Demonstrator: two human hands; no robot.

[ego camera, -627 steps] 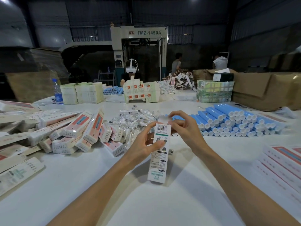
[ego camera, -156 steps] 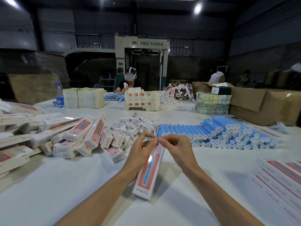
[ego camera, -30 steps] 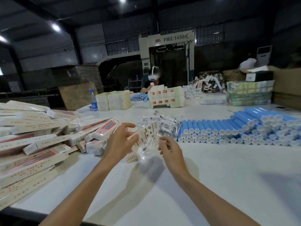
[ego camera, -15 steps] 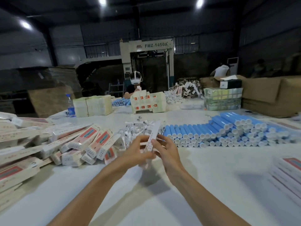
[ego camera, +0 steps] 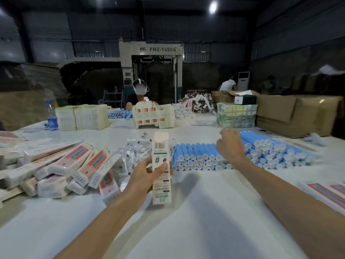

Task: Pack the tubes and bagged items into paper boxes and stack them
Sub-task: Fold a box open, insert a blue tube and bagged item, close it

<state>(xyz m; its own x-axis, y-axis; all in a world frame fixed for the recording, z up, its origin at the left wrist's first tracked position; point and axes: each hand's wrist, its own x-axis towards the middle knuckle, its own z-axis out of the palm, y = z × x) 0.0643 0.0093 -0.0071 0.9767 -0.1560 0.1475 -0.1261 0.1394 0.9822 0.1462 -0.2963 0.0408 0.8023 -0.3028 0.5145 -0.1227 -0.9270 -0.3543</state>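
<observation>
My left hand (ego camera: 144,175) grips a long white paper box (ego camera: 161,165) upright over the white table (ego camera: 196,221), barcode side toward me, top flap open. My right hand (ego camera: 230,144) reaches out over the stacked blue tubes (ego camera: 201,156) with white caps, fingers curled down onto them; I cannot tell whether it holds one. A heap of clear bagged items (ego camera: 136,148) lies behind the box. Packed boxes (ego camera: 74,165) with red and blue fronts lie piled at the left.
Flat unfolded boxes (ego camera: 330,195) lie at the right edge. Across the table sit stacked cartons (ego camera: 82,117), a water bottle (ego camera: 51,116), another pile of boxes (ego camera: 154,116) and a person behind it. Brown cardboard cartons (ego camera: 295,114) stand at the far right.
Both hands were together on the box and a bagged item. My right hand has now left the box and reached right to the blue tubes; my left hand holds the box alone.
</observation>
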